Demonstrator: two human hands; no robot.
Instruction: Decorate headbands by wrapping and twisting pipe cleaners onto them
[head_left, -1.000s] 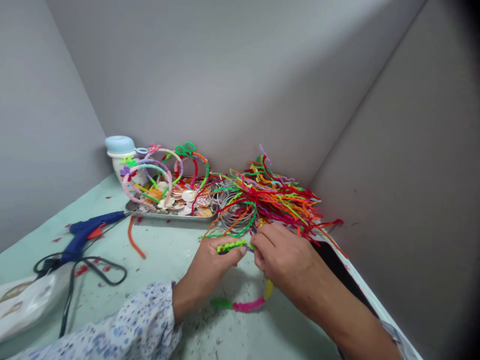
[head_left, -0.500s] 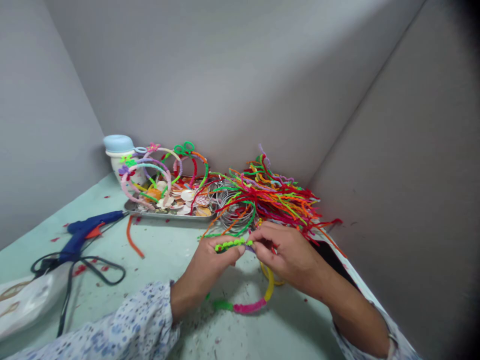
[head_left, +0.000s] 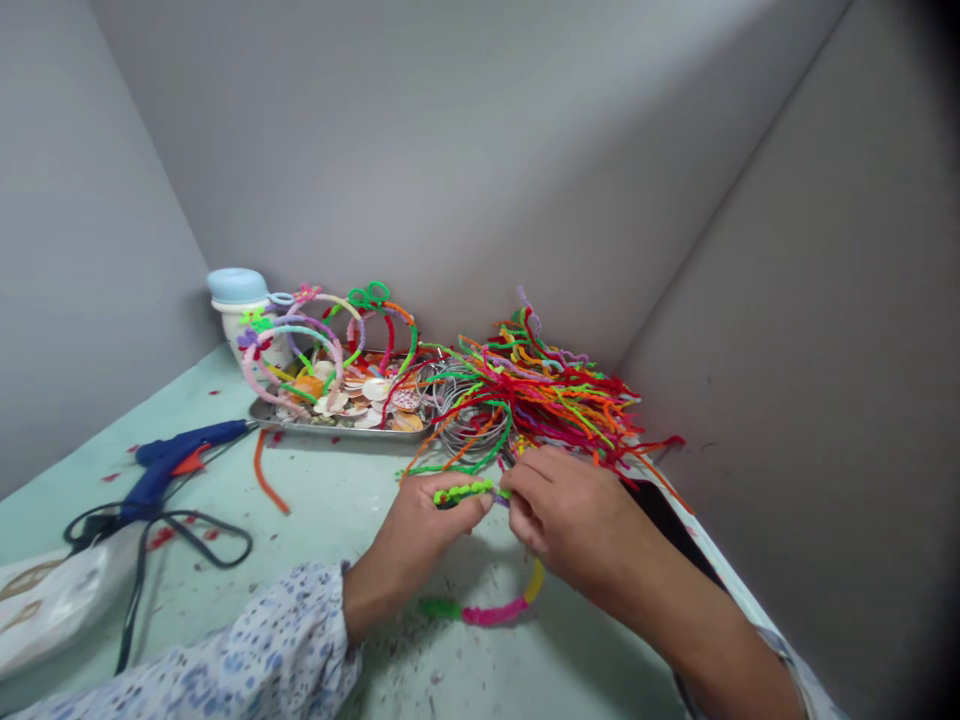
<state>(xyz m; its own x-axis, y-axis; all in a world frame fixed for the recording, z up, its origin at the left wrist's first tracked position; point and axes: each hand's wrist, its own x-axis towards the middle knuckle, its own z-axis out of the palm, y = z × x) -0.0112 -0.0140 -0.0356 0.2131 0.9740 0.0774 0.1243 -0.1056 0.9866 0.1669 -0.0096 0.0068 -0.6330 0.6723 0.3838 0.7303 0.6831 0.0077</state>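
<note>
My left hand (head_left: 416,540) is closed on one end of a headband (head_left: 487,610) wrapped in pipe cleaner, its green-wound top (head_left: 465,491) showing above my thumb. My right hand (head_left: 574,515) pinches the same headband just to the right of that green part, fingers pressed together. The lower arc of the headband shows green, pink and yellow sections beneath both hands. Both hands hover over the pale green table (head_left: 330,500).
A heap of loose coloured pipe cleaners (head_left: 555,395) and bare metal bands (head_left: 469,420) lies behind the hands. A metal tray (head_left: 330,425) holds shells and finished headbands (head_left: 322,335). A blue glue gun (head_left: 169,465) with its cord lies left, beside a white jar (head_left: 240,310).
My right hand swung out and back, turning over the band; the yellow section of the headband showed more half a second ago and is now mostly hidden. The left hand has held still.
</note>
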